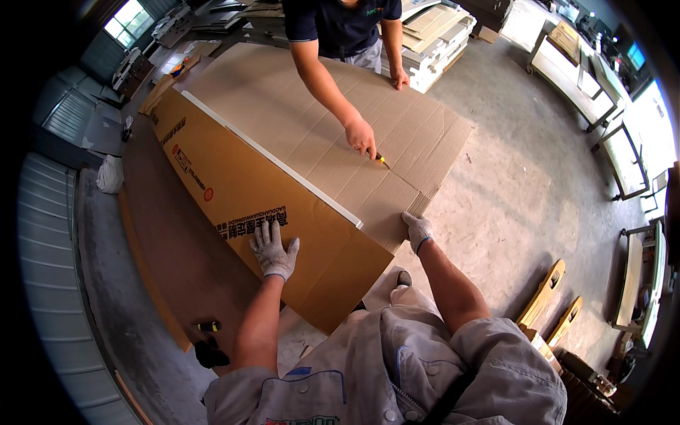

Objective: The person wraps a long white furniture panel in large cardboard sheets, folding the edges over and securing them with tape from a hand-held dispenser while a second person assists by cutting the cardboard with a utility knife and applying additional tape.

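Observation:
My left hand [273, 253], in a pale knit glove, lies flat with fingers spread on the printed brown side of a folded cardboard sheet [340, 269]. My right hand [418, 230], gloved too, grips the near right edge of the cardboard's plain top [297, 134], with part of the fingers hidden by the edge. A long white strip [283, 166] runs along the fold between the two faces. Across from me, a person's hand [361, 137] holds a yellow and black utility knife [382, 161], its tip at a line in the cardboard. That person's other hand [400, 78] rests at the far edge.
Stacked white and brown panels [432, 35] stand behind the other person. A brown table surface [170, 262] extends at the left, with another yellow and black cutter [208, 326] on it. Yellow pallet-truck forks [544, 290] lie on the floor at right. Wheeled carts [574, 85] line the far right.

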The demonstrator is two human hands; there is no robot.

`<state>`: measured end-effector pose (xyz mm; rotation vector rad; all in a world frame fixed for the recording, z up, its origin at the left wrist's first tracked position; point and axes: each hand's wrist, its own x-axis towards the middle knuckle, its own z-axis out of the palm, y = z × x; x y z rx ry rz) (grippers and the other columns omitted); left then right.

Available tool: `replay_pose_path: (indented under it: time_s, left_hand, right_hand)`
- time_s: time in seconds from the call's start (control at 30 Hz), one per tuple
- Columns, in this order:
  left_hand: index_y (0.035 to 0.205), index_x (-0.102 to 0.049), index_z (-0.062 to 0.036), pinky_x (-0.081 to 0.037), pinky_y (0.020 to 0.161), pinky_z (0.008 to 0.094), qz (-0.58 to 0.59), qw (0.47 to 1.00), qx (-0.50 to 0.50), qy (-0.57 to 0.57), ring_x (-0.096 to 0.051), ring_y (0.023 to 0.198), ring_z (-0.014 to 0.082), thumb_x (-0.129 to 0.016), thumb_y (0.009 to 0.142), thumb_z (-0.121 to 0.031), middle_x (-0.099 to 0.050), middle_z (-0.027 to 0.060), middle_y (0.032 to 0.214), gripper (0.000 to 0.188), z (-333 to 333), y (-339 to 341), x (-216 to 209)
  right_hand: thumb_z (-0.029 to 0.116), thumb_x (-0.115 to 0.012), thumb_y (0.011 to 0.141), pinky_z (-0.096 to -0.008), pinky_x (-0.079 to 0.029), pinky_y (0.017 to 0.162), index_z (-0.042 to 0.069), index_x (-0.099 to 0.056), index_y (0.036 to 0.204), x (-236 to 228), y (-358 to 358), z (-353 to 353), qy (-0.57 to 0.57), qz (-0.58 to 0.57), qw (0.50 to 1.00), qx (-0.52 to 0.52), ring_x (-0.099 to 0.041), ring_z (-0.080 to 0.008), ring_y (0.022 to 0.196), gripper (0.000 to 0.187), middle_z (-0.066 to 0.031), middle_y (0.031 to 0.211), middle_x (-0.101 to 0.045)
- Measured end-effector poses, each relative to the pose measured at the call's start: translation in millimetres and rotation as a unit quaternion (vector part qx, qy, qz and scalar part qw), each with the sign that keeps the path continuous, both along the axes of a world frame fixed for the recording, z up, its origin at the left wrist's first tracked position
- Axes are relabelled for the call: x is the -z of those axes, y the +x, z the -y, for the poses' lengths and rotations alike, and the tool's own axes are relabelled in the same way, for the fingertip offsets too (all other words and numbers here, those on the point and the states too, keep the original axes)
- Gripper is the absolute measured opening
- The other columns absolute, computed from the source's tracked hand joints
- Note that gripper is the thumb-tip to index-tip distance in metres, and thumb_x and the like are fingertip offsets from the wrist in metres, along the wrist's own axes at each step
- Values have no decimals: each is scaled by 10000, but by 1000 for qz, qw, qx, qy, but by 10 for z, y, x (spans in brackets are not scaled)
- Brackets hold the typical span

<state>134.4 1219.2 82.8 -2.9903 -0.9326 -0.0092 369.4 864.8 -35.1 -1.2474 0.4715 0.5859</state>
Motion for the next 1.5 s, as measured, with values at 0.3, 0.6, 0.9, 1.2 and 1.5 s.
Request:
replay_pose_path:
  time_s: [0.3,0.6,0.9,1.2,1.5]
  left_hand:
    - [1682,-389,-140,-175,1304,677,0,1000,-1,2,-243,1630,437,-596,1001,-659,-289,192,1766,881,9,-1,-1]
    - [1679,-391,-131,-178,1297,677,2,1000,1,7,-244,1628,432,-595,994,-669,-299,199,1760,894,-23,-29,16]
    - [1667,-418,-128,-171,1295,684,8,1000,1,13,-241,1632,423,-603,986,-669,-329,194,1751,890,-20,-27,35]
    - [1671,-413,-129,-163,1293,695,15,1000,6,15,-249,1629,426,-610,977,-674,-328,195,1751,905,-20,-4,67]
    - [1673,-417,-143,-184,1289,682,11,1000,0,18,-286,1611,437,-614,986,-650,-338,186,1747,876,4,-18,27]
  right_hand:
    - [172,-774,1019,-395,-650,859,-53,-695,1329,14,2,1,-9,6,1000,0,-777,-265,964,391,-150,1173,-785]
    - [241,-772,1024,-412,-657,808,-21,-704,1319,26,-7,-16,-14,15,1000,-12,-778,-259,957,401,-125,1164,-782]
    - [238,-763,1028,-409,-657,780,-15,-707,1319,83,1,-14,-4,28,1000,-11,-782,-254,937,389,-123,1149,-786]
    - [223,-764,1024,-419,-661,786,-2,-712,1321,256,35,32,4,29,1000,0,-788,-263,933,376,-123,1142,-793]
    - [237,-767,1023,-409,-649,745,17,-724,1310,262,22,23,-10,28,1000,-10,-781,-248,901,364,-106,1126,-795]
